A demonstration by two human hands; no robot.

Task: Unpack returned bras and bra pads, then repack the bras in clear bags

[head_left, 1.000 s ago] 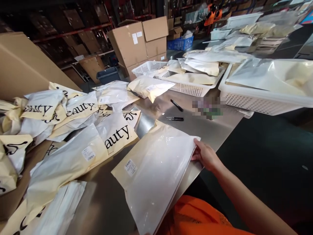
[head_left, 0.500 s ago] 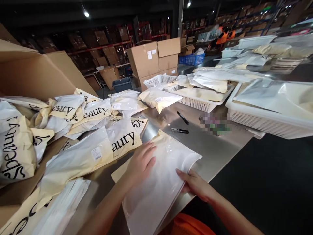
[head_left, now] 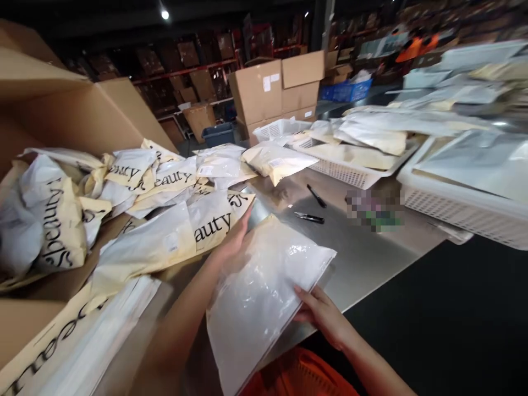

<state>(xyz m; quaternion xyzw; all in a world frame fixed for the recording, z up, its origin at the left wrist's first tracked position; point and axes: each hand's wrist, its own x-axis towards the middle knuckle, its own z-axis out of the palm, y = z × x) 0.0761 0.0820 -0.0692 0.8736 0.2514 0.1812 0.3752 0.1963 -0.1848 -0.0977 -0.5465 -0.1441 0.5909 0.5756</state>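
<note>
A white and cream plastic mailing bag is tilted in front of me above the metal table's edge. My right hand grips its right edge, thumb on top and fingers underneath. My left hand is closed along the bag's left edge, its fingers partly hidden and slightly blurred. Just left of that hand lies another bag printed with black lettering. Beyond the held bag, a small pair of thread snips and a black pen rest on the metal table.
Several filled mailing bags are piled at left by a large open carton. A stack of flat bags lies at lower left. White perforated baskets hold more bags at right. Cartons and a blue crate stand behind.
My left hand has moved from lying flat on the bag to its left edge. The bag is tilted up more, with my right hand still gripping it. The view has shifted left.
</note>
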